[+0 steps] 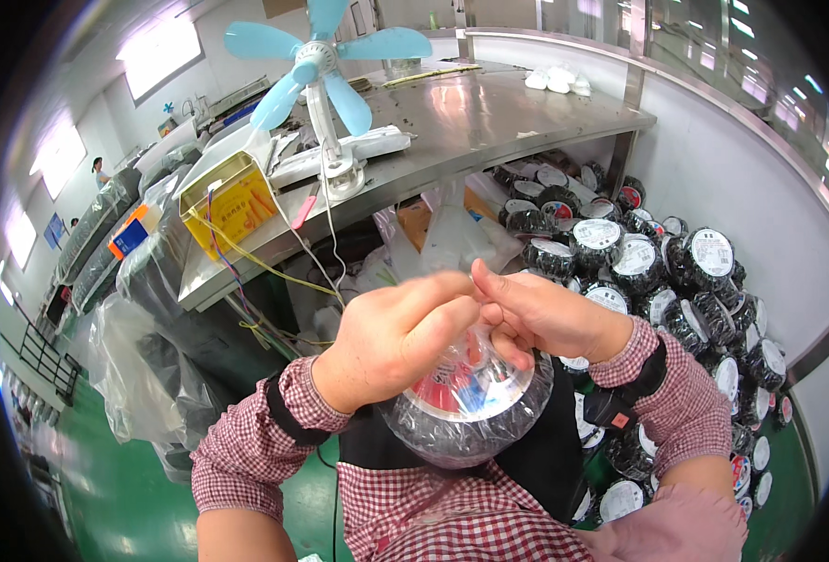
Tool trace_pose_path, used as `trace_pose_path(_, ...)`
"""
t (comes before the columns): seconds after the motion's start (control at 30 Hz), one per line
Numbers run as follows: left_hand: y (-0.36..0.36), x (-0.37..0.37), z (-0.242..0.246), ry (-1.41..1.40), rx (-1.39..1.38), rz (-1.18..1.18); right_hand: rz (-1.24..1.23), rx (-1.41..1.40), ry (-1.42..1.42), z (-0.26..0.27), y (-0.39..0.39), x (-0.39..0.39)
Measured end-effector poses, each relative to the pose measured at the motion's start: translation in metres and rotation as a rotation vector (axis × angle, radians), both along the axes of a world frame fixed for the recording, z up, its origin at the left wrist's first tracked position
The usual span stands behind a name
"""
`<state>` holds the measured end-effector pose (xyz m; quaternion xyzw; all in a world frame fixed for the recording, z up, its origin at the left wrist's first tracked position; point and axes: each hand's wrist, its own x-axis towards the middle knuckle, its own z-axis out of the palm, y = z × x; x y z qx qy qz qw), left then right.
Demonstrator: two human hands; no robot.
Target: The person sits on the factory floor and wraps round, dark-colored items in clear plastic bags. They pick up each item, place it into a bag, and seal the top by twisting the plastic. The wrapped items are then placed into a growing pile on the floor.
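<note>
My left hand (404,334) and my right hand (541,309) meet above a round package (467,421) in clear plastic film. Both hands have their fingers closed on the gathered top of the film. The package rests at my lap, over a black cloth and a red checked garment; it has a round label with red and blue print on top and dark contents around its side. The fingertips partly cover each other and the gathered film.
Many similar wrapped round packages (635,256) are piled at the right, under and beside a steel table (456,133). On it stand a blue-bladed fan (316,63) and a yellow box (235,211) with cables. Plastic-covered stacks (154,281) stand left; a person (100,172) is far off.
</note>
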<state>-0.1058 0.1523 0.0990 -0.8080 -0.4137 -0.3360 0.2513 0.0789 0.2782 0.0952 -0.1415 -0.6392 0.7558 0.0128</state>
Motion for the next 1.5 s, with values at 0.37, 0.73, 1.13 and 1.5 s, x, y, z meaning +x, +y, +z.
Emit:
trace_pose_path(0.37, -0.024, 0.016, 0.024, 0.373, -0.287, 0.035, -0.375, 0.706, 0.335, -0.01, 0.014, 0.005)
trace_pose_path(0.73, -0.063, 0.024, 0.002, -1.342, -1.279, -0.361, 0.094, 0.091, 0.357, 0.001, -0.031, 0.039)
trace_pose_path(1.13, -0.065, 0.019, -0.016, -0.965, -1.023, -0.189, -0.241, 0.974, 0.344, -0.034, -0.031, 0.055)
trace_pose_path(1.5, -0.03, 0.049, -0.029, -0.943, -0.84, -0.152, -0.36, 1.27, 0.804, 0.001, -0.044, 0.028)
